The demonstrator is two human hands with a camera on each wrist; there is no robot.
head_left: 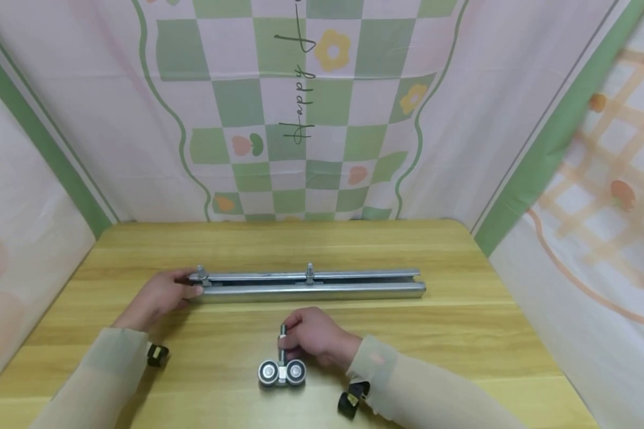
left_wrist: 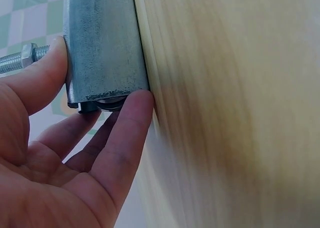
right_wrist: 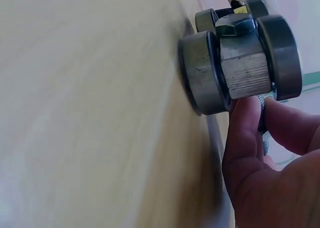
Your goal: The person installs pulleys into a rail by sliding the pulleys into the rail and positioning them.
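A galvanized metal track (head_left: 311, 292) lies across the table, its slot facing up. Two threaded bolts with nuts stand out of the slot, one bolt (head_left: 202, 274) at the left end and another bolt (head_left: 309, 273) near the middle. My left hand (head_left: 163, 296) holds the track's left end, thumb on the slotted side and fingertips at the end opening; a roller edge shows inside the opening (left_wrist: 111, 103). My right hand (head_left: 319, 336) pinches the threaded stem of a roller trolley (head_left: 282, 372) between thumb and fingers, the wheels toward me. In the right wrist view, the trolley's steel wheels (right_wrist: 202, 72) flank a metal block.
The wooden table (head_left: 451, 345) carries the track, with bare wood around it. Patterned curtains (head_left: 322, 107) hang behind the table and on both sides. Black wrist bands with small cameras (head_left: 353, 399) sit at the sleeves.
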